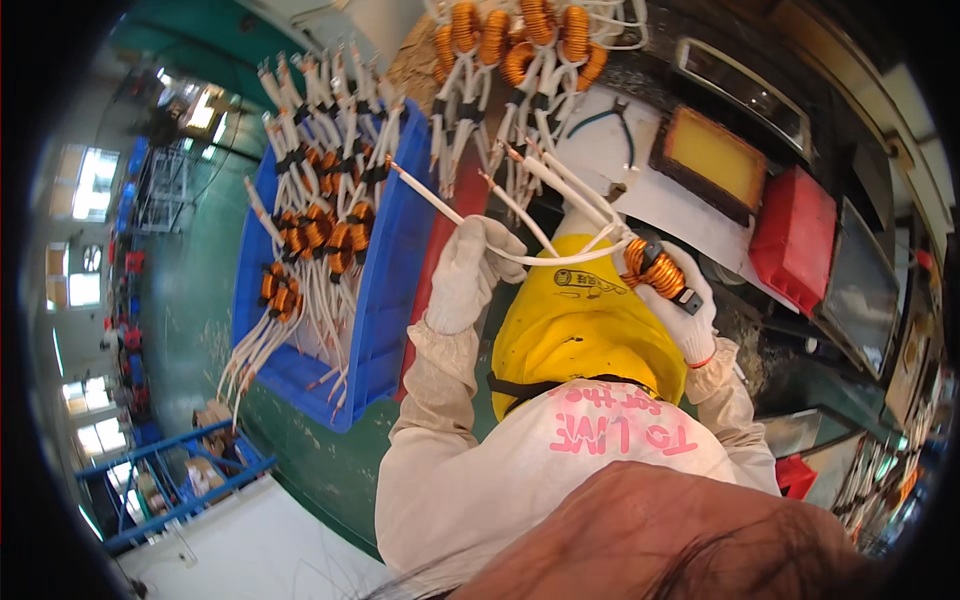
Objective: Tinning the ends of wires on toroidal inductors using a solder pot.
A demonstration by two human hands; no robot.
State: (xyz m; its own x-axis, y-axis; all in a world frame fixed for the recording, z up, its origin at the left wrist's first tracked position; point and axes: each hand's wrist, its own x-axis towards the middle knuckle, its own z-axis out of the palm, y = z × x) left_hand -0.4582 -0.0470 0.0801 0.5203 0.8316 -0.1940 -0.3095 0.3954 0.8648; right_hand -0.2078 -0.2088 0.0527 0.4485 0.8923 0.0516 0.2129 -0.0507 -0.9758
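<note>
My gloved right hand (690,318) is closed around a copper-wound toroidal coil (655,268) at the right of my yellow apron (575,325). Several white-sleeved wire leads run from the coil, with bare copper tips. My gloved left hand (462,280) pinches one white wire (430,192), which bends in a loop back to the coil. That wire's copper end points up and left, towards the blue bin. The other leads (570,185) stick out away from me, over the bench edge.
At left a blue bin (372,335) is heaped with coils and white leads. More coils (493,38) lie at the far bench edge. Pliers (630,130) rest on a white sheet beside a dark-framed tray with a yellow surface (715,158). A red bin (797,240) stands right.
</note>
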